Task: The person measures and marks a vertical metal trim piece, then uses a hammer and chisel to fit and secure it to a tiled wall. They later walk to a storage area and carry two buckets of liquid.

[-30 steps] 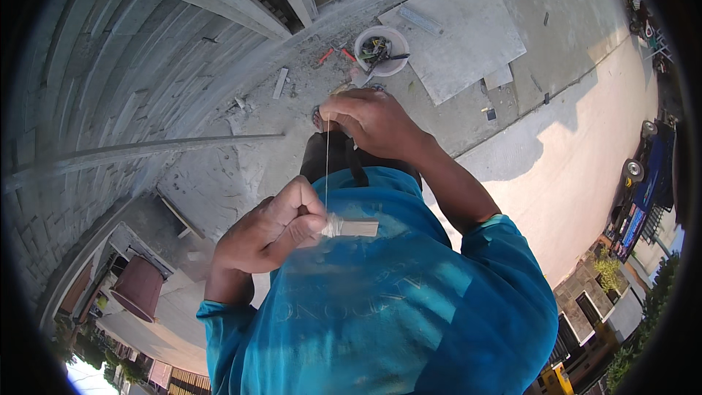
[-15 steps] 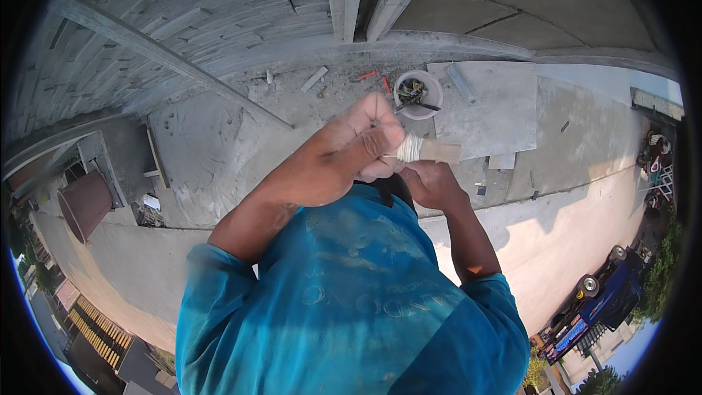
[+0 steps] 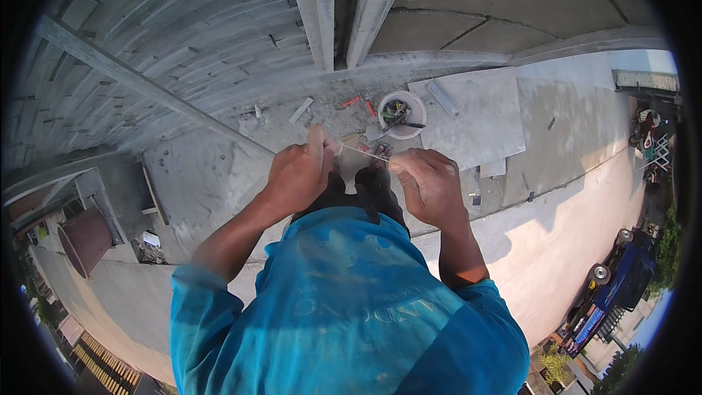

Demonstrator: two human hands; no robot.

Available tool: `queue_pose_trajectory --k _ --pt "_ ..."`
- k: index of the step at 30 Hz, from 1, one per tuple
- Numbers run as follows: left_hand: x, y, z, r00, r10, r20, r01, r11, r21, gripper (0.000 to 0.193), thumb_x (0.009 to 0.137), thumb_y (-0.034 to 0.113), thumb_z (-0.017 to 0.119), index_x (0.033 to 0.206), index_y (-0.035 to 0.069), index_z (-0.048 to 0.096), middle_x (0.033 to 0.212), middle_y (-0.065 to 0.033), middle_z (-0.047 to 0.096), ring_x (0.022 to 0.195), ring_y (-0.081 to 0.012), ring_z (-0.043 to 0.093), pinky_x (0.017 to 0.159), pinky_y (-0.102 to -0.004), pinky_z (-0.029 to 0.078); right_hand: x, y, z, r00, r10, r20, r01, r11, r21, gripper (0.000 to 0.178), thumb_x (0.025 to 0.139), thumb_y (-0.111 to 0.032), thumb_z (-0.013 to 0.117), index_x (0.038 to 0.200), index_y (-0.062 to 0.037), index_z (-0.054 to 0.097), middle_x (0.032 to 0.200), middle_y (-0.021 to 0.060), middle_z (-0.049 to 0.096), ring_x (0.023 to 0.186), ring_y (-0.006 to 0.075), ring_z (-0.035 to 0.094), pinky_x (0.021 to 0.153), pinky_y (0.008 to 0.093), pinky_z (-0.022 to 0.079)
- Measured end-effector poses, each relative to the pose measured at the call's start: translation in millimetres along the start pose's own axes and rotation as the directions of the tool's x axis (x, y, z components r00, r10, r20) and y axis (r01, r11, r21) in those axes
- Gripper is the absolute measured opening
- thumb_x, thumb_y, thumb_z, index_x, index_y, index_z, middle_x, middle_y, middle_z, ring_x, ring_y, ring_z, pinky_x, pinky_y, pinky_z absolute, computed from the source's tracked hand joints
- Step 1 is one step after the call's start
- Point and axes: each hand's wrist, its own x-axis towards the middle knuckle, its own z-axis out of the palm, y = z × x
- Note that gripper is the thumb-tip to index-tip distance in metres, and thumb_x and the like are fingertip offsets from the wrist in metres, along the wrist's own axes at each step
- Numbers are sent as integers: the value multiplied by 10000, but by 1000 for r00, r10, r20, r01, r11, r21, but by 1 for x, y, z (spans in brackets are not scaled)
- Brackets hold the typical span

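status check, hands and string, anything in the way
Left hand and right hand both closed, apart. Thin white string stretched straight between them. Nothing visible crossing it; round white bucket beyond the hands.

A blue shirt, worn and marked

We see a loose shirt (image 3: 344, 314) of bright blue, close to teal, with soft creases in the cloth. Across its front we find pale lettering (image 3: 380, 312), which is faded and partly rubbed away. Above this lettering there are whitish smudges (image 3: 358, 250), irregular in their shape. The left sleeve (image 3: 205, 303) and the right sleeve (image 3: 493, 314) are short and wide, of the same blue cloth. Below the hem we notice black trousers (image 3: 384, 192), and a narrow dark strap (image 3: 366, 203) is hanging at the waist. The left hand (image 3: 298, 174) and the right hand (image 3: 433, 189) are bare, and both forearms also.
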Motion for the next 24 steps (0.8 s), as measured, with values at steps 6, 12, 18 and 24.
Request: queue_pose_trajectory --k 6,12,18,24 --pt "-18 33 -36 842 307 444 142 668 -731 209 1075 253 435 1020 51 432 740 -48 518 715 -120 534 728 -321 473 8 28 32 984 179 23 -180 964 196 96 958 -100 597 980 -30 658 819 133 688 727 347 664 684 394 523" --pt "5 20 -34 983 33 182 134 550 -824 204 1067 231 442 998 40 427 746 -48 522 721 -154 544 786 -404 496 -20 -6 30 987 51 154 -91 960 264 79 942 -78 582 943 -37 649 796 120 670 748 307 670 708 378 516" --pt "-3 7 4 984 -101 145 129 971 -201 220 1074 235 435 990 31 434 715 -29 504 681 -140 530 736 -330 493 -2 -10 1 999 18 27 -20 997 68 96 852 -55 647 928 -112 664 800 48 688 750 269 680 702 384 522" --pt "-10 27 0 839 410 358 -135 795 -592 227 1065 282 461 983 70 448 721 -15 492 674 -115 484 680 -307 421 2 32 23 989 145 16 -145 982 118 136 814 -27 659 928 -100 659 813 85 683 757 277 670 667 385 518"
